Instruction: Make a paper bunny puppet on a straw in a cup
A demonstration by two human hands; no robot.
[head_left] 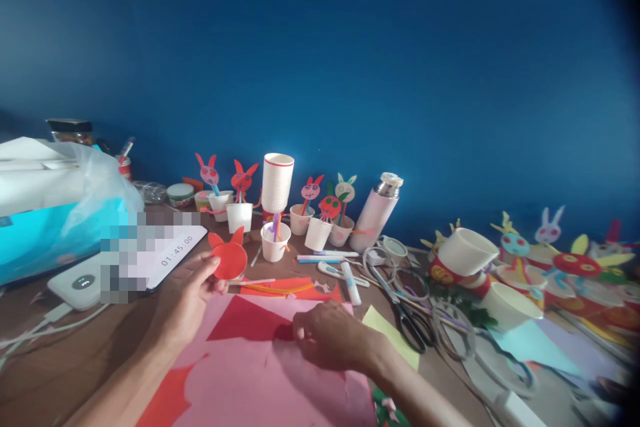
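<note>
Red paper rabbit, between left fingers, right hand on pink paper

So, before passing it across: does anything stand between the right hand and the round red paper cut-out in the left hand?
Nothing upright: only a flat dark red paper shape and an orange pipe cleaner lie between the right hand and the cut-out.

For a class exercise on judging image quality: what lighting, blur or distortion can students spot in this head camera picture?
In the head view, a pixelated mosaic patch hides part of a white screen; the right hand casts a soft shadow on the pink paper; the blue wall seems to bow, a wide-lens effect; the right edge falls into dark blur.
</note>
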